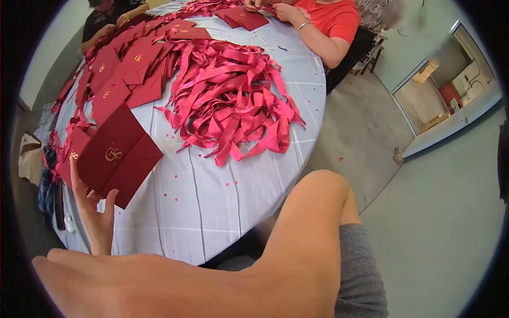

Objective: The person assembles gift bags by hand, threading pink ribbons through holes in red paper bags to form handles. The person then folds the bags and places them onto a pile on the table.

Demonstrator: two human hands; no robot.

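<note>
My right hand (pixel 96 217) reaches across to the table's left edge and grips a dark red folded envelope (pixel 117 156) with a gold monogram. The thumb rests on its lower corner and the fingers run up its left side. My bare forearm (pixel 212 281) crosses the bottom of the view, bent at the elbow (pixel 321 185), with a grey sleeve (pixel 360 270) behind it. My left hand is not visible. A second red envelope (pixel 74 151) lies partly behind the held one.
A round table under a pale blue cloth (pixel 212 196) carries a heap of red ribbons (pixel 233 106) and several red envelopes (pixel 124 69) along its left side. A person in an orange top (pixel 328 18) and another in black (pixel 101 21) work at the far edge. Grey floor (pixel 435 238) lies to the right.
</note>
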